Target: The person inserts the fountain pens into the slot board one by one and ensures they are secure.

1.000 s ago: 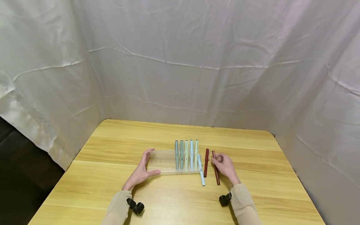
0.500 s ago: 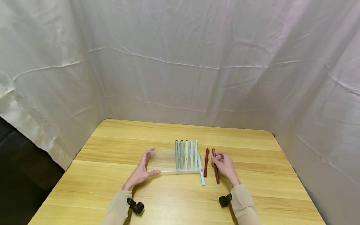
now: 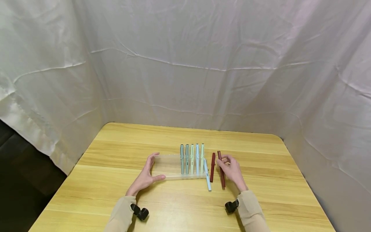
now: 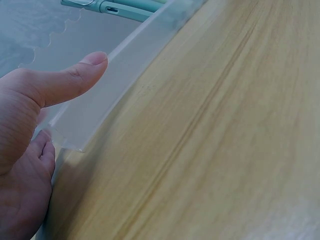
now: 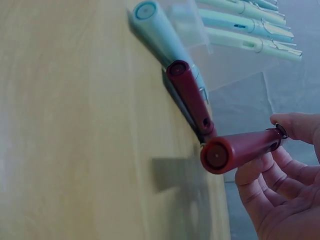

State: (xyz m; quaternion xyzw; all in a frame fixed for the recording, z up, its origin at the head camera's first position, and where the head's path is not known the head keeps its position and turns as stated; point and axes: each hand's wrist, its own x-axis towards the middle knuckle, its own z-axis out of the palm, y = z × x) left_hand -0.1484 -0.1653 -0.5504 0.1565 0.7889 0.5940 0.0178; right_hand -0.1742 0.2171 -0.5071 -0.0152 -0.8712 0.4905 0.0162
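My left hand (image 3: pixel 145 175) grips the left end of a clear plastic pen tray (image 3: pixel 167 166), its thumb on the near edge in the left wrist view. Several pale pens (image 3: pixel 192 159) in grey-teal, green and blue lie side by side on the tray's right part. Between thumb and fingers my right hand (image 3: pixel 231 169) pinches a dark red pen (image 5: pixel 245 149), held off the table in the right wrist view. Left of it a second red pen (image 3: pixel 213 167) lies on the table. A light blue pen (image 3: pixel 207 175) slants beside the tray's right end.
All of this stands on a wood-grain table (image 3: pixel 179 206). A pale curtain (image 3: pixel 185 80) hangs behind the table and along its sides. Black wrist cameras (image 3: pixel 139 212) sit on both forearms.
My right hand has shifted the held red pen slightly away from me and to the left. The left hand and the tray keep their places.
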